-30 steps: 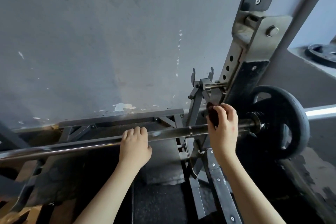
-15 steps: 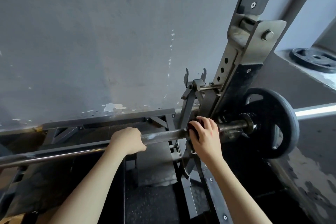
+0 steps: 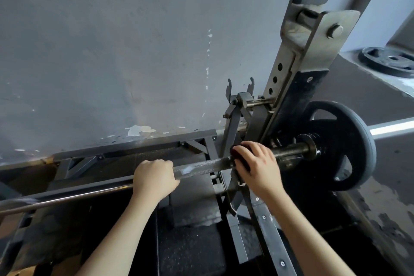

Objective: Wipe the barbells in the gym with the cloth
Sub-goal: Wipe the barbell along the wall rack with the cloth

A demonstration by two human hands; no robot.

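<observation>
Beyond the cloth [image 3: 238,154], the rack upright [image 3: 289,107] crosses the barbell [image 3: 201,167].

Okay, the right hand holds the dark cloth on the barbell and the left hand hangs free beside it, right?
Not quite. The head view shows the left hand gripping the barbell, not hanging free. The right hand does hold the dark cloth on the barbell.
</observation>
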